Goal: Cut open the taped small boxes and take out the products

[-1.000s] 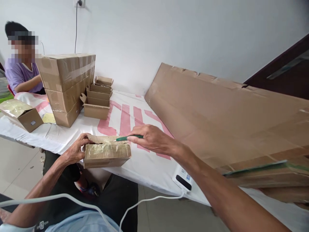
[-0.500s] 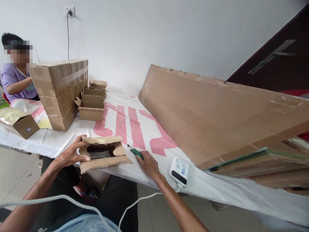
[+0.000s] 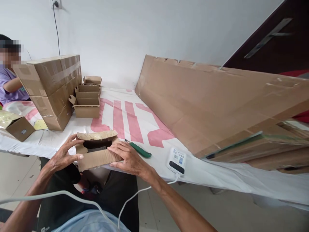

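Small cardboard box [image 3: 96,157], flaps open, sits lower left of centre at the table [image 3: 60,132] edge. Left hand [image 3: 63,157] and right hand [image 3: 127,158] clasp its sides. Risk: it overhangs and may tip off; the green cutter [image 3: 140,150] just right could nick fingers.

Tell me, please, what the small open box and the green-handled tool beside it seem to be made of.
Small box: matt brown corrugated cardboard, judging by creased flaps and raw edges; the rear flap seems to carry glossy clear tape. Green-handled tool: the handle looks like smooth, slightly shiny plastic; its dark tip is too small to judge, perhaps metal.
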`<state>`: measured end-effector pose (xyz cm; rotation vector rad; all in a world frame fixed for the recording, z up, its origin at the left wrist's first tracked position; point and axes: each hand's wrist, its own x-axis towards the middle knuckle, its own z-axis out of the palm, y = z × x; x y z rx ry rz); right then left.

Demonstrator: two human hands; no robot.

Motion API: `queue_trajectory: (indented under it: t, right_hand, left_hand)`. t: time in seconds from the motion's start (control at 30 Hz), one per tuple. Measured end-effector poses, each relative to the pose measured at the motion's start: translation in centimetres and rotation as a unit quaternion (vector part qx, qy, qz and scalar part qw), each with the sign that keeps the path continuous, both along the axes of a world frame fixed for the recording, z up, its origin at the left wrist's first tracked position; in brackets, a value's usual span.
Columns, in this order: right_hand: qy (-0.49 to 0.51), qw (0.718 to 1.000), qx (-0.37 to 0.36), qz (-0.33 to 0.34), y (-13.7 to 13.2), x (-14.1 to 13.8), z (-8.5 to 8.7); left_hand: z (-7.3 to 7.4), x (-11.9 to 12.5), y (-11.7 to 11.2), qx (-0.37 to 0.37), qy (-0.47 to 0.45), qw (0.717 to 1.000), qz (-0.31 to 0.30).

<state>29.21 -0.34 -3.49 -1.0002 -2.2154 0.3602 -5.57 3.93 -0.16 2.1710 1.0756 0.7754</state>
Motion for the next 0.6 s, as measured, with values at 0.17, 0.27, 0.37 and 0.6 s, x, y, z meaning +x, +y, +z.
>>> queue_trajectory:
  t: [0.17,0.27,0.37,0.6]
  right_hand:
    - [0.045,0.995,-0.093,-0.011,0.5,-0.5,1.8]
    - [0.057,0.981,-0.182,-0.042,0.8,-0.9,3.7]
    - [0.065,0.970,-0.231,-0.042,1.3,-1.3,5.2]
    - [0.137,0.954,-0.268,-0.014,3.4,-1.9,5.3]
  left_hand:
    - [0.3,-0.1,-1.7,0.018,0.006,1.000,0.012]
    - [0.1,0.9,-1.8,0.018,0.004,0.999,0.036]
    - [-0.1,1.8,-0.9,-0.012,-0.050,0.998,0.048]
    - [-0.6,1.6,2.8,-0.079,-0.152,0.982,0.079]
